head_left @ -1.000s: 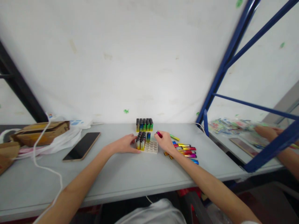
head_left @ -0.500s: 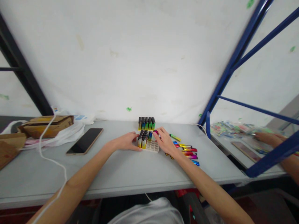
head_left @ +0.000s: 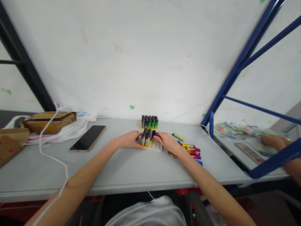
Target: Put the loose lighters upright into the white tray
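Observation:
A white tray with round holes [head_left: 154,146] lies on the table, its left part filled with upright lighters [head_left: 146,137]. My left hand [head_left: 130,139] braces the tray's left side, thumb at the front corner and fingers behind. Over the tray's back right part, my right hand [head_left: 167,141] pinches a dark red lighter [head_left: 156,134], mostly covered by the fingers. Behind the tray stands a block of upright lighters [head_left: 150,122] with yellow, blue and green bodies. Loose coloured lighters [head_left: 194,153] lie to the right, partly under my right wrist. A green-yellow lighter [head_left: 178,137] lies apart from them.
On the left are a phone [head_left: 88,138], a cardboard box [head_left: 51,121] on white plastic, and a white cable [head_left: 53,161] crossing my left forearm. A blue metal frame [head_left: 231,75] rises on the right. Past it, another person's hand [head_left: 272,141] is at small packets.
My right hand has lowered the dark red lighter toward the tray, and its fingers are closer to the holes. My left hand stays at the tray. The whole view has shifted slightly.

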The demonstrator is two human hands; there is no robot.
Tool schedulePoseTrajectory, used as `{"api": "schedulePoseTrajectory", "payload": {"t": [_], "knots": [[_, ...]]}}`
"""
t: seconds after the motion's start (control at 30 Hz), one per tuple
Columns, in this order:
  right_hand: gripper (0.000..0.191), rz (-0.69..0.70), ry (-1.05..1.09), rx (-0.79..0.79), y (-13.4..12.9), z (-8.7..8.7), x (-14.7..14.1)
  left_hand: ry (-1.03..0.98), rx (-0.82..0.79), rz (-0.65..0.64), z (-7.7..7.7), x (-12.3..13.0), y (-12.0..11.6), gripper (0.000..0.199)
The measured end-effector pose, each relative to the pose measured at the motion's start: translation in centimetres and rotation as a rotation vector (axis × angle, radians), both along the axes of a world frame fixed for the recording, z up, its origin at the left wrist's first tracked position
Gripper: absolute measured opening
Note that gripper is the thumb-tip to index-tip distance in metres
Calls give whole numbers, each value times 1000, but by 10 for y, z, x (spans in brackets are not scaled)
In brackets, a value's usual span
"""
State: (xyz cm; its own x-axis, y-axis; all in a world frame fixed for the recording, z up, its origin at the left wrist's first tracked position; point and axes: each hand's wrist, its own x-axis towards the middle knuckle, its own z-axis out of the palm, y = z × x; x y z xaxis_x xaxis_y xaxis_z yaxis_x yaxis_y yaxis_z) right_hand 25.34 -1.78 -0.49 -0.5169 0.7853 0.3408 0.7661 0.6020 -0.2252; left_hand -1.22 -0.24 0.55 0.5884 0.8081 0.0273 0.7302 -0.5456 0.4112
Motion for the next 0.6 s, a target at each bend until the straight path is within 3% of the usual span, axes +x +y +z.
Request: {"api": "schedulePoseTrajectory", "payload": {"t": [0.23,0.33,0.47,0.6], "knots": [[35,-101,-160,7,0,6,-13,33,8,7,5,2,-2,67],[43,-68,-139,2,0,8,-8,31,2,0,6,2,-3,66],[50,-156,-46,41,8,15,20,54,-6,-15,6,2,-1,65],[28,-330,0,49,27,14,67,74,-2,-13,6,2,-2,66]]}}
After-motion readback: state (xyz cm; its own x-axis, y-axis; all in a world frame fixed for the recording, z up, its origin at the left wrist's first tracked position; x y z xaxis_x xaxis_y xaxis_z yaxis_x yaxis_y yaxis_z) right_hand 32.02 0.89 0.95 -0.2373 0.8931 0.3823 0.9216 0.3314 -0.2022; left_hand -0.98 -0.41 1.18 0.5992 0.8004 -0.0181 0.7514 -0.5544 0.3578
